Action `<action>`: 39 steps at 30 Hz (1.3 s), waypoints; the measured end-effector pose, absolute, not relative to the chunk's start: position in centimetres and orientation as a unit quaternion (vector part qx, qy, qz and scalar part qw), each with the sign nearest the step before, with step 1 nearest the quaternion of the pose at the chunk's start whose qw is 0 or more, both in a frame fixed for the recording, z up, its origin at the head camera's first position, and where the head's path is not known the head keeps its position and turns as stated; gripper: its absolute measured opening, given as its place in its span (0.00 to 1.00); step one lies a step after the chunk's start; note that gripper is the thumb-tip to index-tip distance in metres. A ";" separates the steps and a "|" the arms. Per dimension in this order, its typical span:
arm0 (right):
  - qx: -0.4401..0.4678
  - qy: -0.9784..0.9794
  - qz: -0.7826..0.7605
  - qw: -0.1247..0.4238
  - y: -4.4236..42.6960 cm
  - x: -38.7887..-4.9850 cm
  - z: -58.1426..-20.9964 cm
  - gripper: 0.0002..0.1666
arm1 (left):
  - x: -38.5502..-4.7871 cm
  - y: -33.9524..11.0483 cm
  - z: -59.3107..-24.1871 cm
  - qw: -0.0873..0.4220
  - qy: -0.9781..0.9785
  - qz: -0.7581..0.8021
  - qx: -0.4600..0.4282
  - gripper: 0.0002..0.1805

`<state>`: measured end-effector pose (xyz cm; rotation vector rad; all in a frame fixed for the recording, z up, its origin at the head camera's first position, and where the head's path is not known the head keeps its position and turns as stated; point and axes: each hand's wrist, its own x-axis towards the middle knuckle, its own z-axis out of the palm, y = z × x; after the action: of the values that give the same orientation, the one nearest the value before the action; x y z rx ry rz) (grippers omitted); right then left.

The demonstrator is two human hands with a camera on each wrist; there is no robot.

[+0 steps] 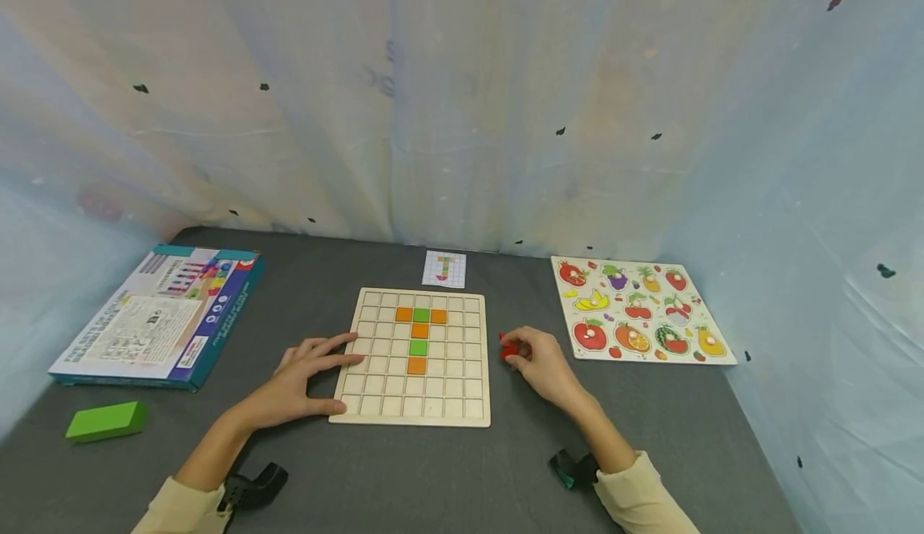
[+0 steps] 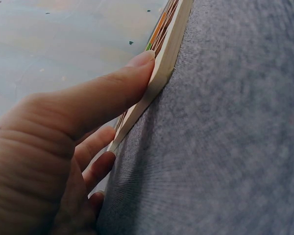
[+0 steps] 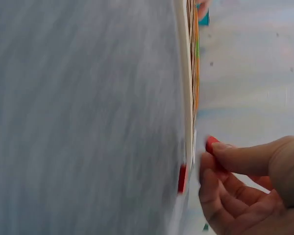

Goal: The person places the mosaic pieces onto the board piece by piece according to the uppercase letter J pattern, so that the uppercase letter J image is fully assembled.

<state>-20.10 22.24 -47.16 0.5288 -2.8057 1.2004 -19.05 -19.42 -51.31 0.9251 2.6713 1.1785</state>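
Observation:
A wooden grid board lies on the grey table, with orange and green square tiles set in a T shape. My left hand rests on its left edge, fingers spread. In the left wrist view the thumb touches the board's rim. To the right of the board my right hand pinches a small red piece between thumb and fingertips. A second red piece lies on the table by the board; in the head view the fingers mostly cover it.
Behind the board lies a small printed pattern card. A fruit puzzle board is at the right. At the left are a boxed set and a green block. A pale curtain closes off the back.

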 end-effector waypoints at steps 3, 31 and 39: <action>0.215 -0.889 0.404 0.007 20.8 -19.7 -46.7 0.12 | -19.0 -19.4 -51.4 0.037 0.872 0.382 0.304 0.37; 0.279 -0.862 0.411 -0.102 10.8 -19.6 -47.0 0.07 | -19.3 -19.5 -51.7 0.028 0.872 0.379 0.309 0.37; 0.297 -0.880 0.365 -0.071 10.7 -19.4 -46.9 0.06 | -19.2 -19.5 -51.7 0.028 0.872 0.378 0.308 0.37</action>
<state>-19.40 10.66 -46.91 0.9783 -2.8951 1.2006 -19.21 -19.53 -51.72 0.9521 2.6928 1.1681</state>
